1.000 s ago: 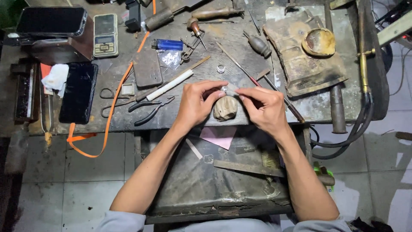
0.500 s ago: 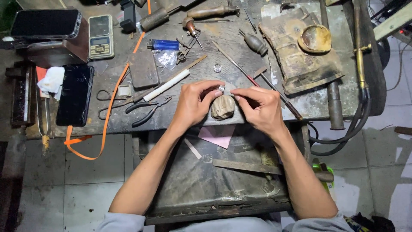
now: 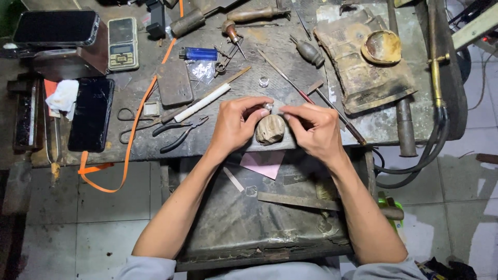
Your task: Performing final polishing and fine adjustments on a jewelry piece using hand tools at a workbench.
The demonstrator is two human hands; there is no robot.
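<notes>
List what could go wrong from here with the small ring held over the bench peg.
1. The ring is pinched only by fingertips of the left hand and right hand; a slip could drop it into the cluttered tray below.
2. The pliers lie close to the left wrist and could be knocked off the bench edge.

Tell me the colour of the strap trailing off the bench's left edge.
Orange. The strap runs across the bench and loops below its left edge; the head view shows it clearly.
</notes>
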